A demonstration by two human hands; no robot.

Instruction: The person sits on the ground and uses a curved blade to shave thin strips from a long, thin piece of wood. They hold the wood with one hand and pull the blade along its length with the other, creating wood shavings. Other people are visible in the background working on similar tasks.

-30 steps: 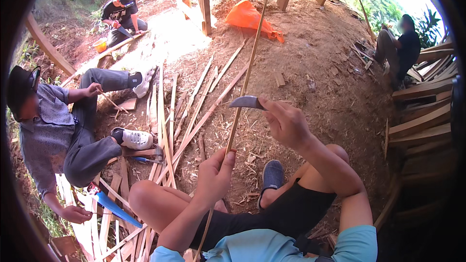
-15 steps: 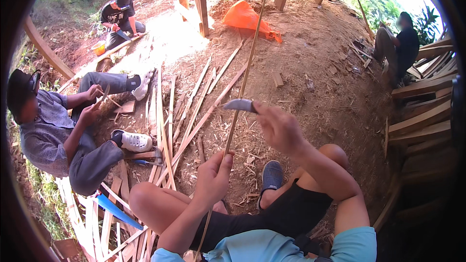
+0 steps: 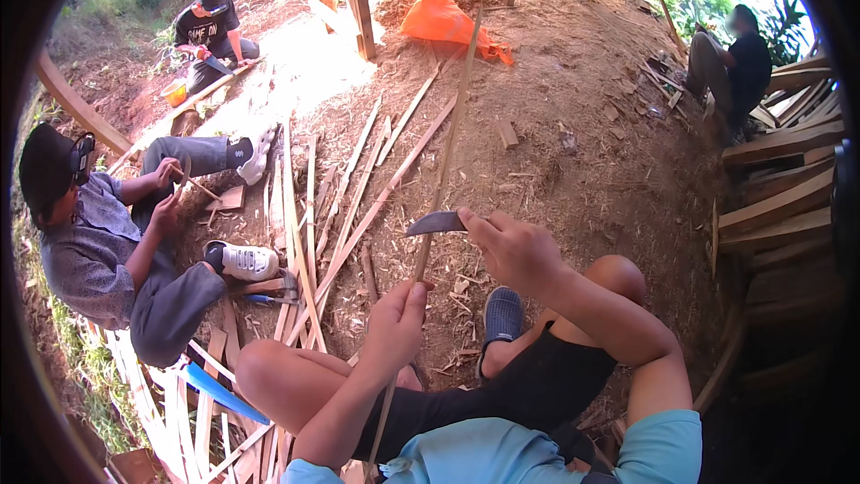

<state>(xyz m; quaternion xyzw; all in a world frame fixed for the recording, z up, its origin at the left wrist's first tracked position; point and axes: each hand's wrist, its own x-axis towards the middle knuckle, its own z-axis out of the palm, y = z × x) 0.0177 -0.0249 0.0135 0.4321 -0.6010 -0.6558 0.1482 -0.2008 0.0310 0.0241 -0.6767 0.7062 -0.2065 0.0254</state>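
Observation:
My left hand (image 3: 395, 324) is closed round a long thin wooden strip (image 3: 445, 152) that rises away from me, its lower end passing down by my lap. My right hand (image 3: 518, 251) grips a knife with a short curved grey blade (image 3: 435, 224). The blade lies across the strip a little above my left fist, and its tip points left. The knife's handle is hidden inside my right fingers.
Split wooden strips (image 3: 300, 215) lie on the ground at left, beside a hammer (image 3: 288, 285) and a blue saw (image 3: 222, 394). A person (image 3: 98, 242) sits close on my left with a blade. An orange sheet (image 3: 439, 20) lies ahead; boards (image 3: 779, 202) are stacked at right.
My right hand and the knife have moved down along the strip, closer to my left fist. The left hand keeps its hold on the strip. The whole view has shifted slightly.

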